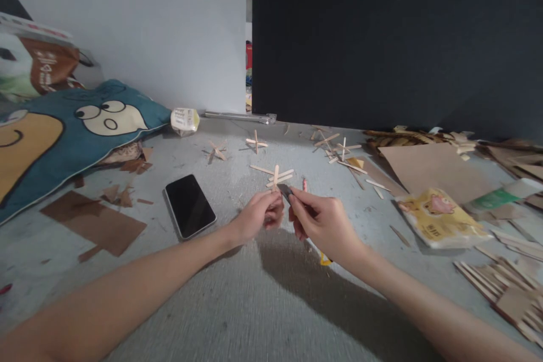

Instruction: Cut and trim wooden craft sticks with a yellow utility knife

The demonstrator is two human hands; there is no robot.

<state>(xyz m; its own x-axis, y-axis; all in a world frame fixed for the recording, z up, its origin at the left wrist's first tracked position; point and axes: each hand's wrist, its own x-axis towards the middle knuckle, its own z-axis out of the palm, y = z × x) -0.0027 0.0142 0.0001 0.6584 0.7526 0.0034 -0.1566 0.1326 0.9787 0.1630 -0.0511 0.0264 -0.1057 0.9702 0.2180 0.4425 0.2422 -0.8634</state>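
Note:
My left hand (263, 210) is closed on a wooden craft stick (275, 176), whose upper end points up and away from me. In my right hand (320, 216) is a utility knife (285, 192), its dark blade touching or very near the stick just above my left fingers. The knife's handle is mostly hidden by my palm; a yellow end (326, 261) shows below it. Right beyond the hands lie several loose craft sticks (280, 179). Farther back stand small crossed-stick pieces, one in the middle (256, 142) and one to the left (218, 150).
A phone (190, 206) and cut brown cardboard (95, 222) lie left, beside a blue cushion (89, 130). At right are a yellow tissue pack (441, 218), a green-and-white tube (503, 195) and a heap of sticks (504, 288). A dark panel (394, 39) closes off the back.

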